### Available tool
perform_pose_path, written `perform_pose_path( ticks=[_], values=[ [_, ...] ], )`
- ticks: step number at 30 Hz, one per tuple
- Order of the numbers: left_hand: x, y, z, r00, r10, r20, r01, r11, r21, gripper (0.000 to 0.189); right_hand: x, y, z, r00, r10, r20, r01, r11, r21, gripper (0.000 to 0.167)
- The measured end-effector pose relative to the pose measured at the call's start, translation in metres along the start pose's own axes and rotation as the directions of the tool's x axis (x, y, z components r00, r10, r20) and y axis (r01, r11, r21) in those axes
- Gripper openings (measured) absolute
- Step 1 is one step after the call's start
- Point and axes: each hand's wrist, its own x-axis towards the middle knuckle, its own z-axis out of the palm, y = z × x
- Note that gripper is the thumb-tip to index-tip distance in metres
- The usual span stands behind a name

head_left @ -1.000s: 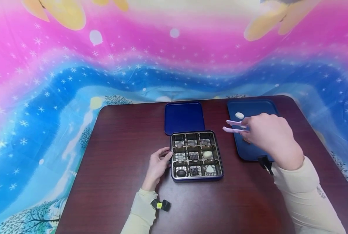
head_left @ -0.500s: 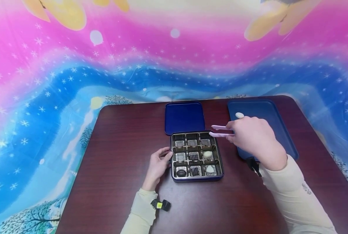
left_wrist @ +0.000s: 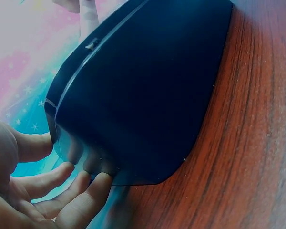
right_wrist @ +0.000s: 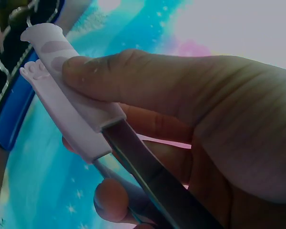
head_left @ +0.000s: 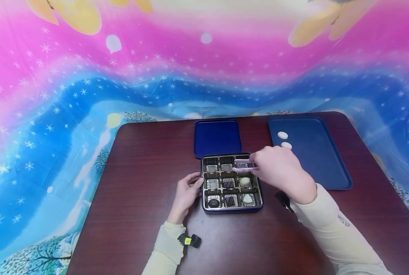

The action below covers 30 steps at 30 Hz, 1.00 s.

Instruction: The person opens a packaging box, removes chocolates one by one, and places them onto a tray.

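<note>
My right hand holds pink tongs with paw-shaped tips over the upper right of a chocolate box. The right wrist view shows the thumb pressing the upper arm of the tongs and fingers beneath; I see nothing between the tips. My left hand rests against the box's left side; in the left wrist view its fingertips touch the dark wall and its thumb the rim. Inside the divided insert sit a dark oval chocolate, a striped dark one, a pale round one and a pale triangular one.
A dark blue lid lies behind the box. On the right, a blue tray bears two white oval pieces, the nearer one partly behind my right hand. The brown table ends at a patterned cloth backdrop.
My right hand has moved left with the tongs, from above the tray to over the box's upper right, uncovering more of the tray. The left hand and box have stayed put.
</note>
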Motion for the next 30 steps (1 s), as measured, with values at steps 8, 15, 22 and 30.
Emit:
perform_pose_path(
  ticks=[8,15,22,30],
  values=[
    [0.000,0.000,0.000,1.000,-0.002,-0.002,0.002,1.000,0.002,0.038,0.006,-0.013,0.015,0.995,-0.027,0.094,0.028,0.999,-0.016,0.019],
    [0.001,-0.001,0.000,1.000,0.008,-0.003,-0.008,1.000,0.008,0.038,0.008,-0.020,0.022,0.994,-0.060,0.089,0.062,0.998,-0.022,0.019],
    [0.001,-0.001,0.000,1.000,-0.006,-0.009,0.006,1.000,-0.003,0.037,0.009,-0.024,0.028,0.993,-0.075,0.089,0.079,0.996,-0.042,0.013],
    [0.001,-0.002,0.001,1.000,-0.011,0.000,0.011,1.000,-0.010,0.039,0.012,-0.026,0.033,0.989,-0.091,0.112,0.099,0.993,-0.061,0.013]
  ],
)
